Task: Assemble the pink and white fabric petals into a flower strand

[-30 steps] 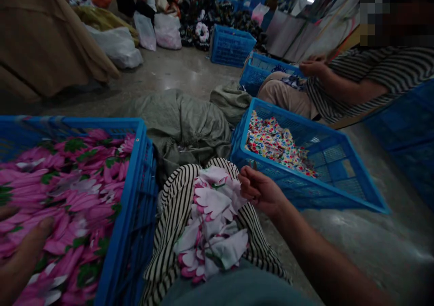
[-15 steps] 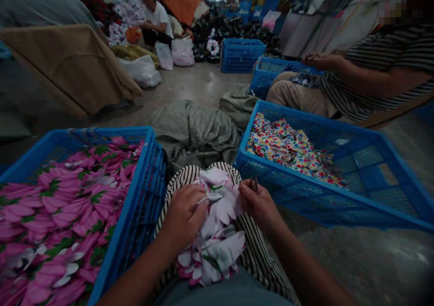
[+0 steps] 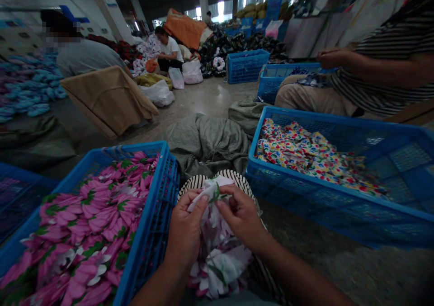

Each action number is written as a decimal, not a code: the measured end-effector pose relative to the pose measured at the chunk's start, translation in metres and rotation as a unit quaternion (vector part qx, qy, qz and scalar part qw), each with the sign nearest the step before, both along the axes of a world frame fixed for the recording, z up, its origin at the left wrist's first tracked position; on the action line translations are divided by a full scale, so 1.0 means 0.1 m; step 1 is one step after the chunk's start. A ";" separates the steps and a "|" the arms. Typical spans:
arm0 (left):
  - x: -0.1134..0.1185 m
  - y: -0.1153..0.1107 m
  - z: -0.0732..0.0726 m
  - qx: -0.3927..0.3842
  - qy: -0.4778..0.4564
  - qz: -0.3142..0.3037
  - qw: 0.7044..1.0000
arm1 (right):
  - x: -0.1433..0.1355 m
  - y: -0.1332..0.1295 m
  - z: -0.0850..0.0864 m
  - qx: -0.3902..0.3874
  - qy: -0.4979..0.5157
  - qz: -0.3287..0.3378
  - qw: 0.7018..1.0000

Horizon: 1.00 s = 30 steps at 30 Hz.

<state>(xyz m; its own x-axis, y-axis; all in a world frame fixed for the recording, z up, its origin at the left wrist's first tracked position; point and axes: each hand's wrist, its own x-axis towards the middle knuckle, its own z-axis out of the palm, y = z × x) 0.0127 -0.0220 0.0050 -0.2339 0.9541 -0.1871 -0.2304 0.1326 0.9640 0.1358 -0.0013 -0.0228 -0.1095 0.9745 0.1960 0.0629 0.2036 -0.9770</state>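
Note:
On my lap lies a bunch of white fabric flower pieces (image 3: pixel 225 265) with pink edges and green leaf marks. My left hand (image 3: pixel 186 222) pinches the upper end of one white flower piece (image 3: pixel 207 193) between thumb and fingers. Close beside it, my right hand (image 3: pixel 239 213) has its fingers curled and closed on the same piece near the green part. Whether the dark pointed metal tool is still in the right palm is hidden. Striped black-and-white cloth (image 3: pixel 198 182) covers my knees beneath the pieces.
At left stands a blue crate (image 3: pixel 166 161) of pink petal-shaped pieces (image 3: pixel 91 215); at right, another blue crate (image 3: pixel 252 161) holds colourful dotted fabric (image 3: pixel 305 154). Grey-green sacks (image 3: pixel 206 136) lie ahead. A person in stripes (image 3: pixel 389 62) sits close at right; others sit farther back.
My hands have come together on the white fabric; the right moved left from the side. The metal tips that stuck out of my right hand no longer show. The view has tilted up and left.

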 end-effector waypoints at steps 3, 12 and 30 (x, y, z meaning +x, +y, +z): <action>-0.01 -0.04 0.02 -0.071 -0.152 -0.011 0.986 | 0.03 0.00 0.01 -0.009 0.022 -0.031 0.999; -0.06 -0.09 0.04 -0.056 -0.223 0.017 0.973 | -0.11 -0.06 0.00 -0.021 -0.041 -0.031 0.998; -0.35 0.04 -0.09 -0.107 -0.102 -0.111 0.983 | -0.11 0.14 0.06 -0.156 0.052 0.157 0.974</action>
<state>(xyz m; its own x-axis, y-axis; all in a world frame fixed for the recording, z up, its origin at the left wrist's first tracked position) -0.0226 -0.0179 -0.0044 0.0382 0.9112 -0.4103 -0.3586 0.3957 0.8455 0.1244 0.0123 -0.0169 -0.4077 0.9098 -0.0777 -0.0572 -0.1104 -0.9922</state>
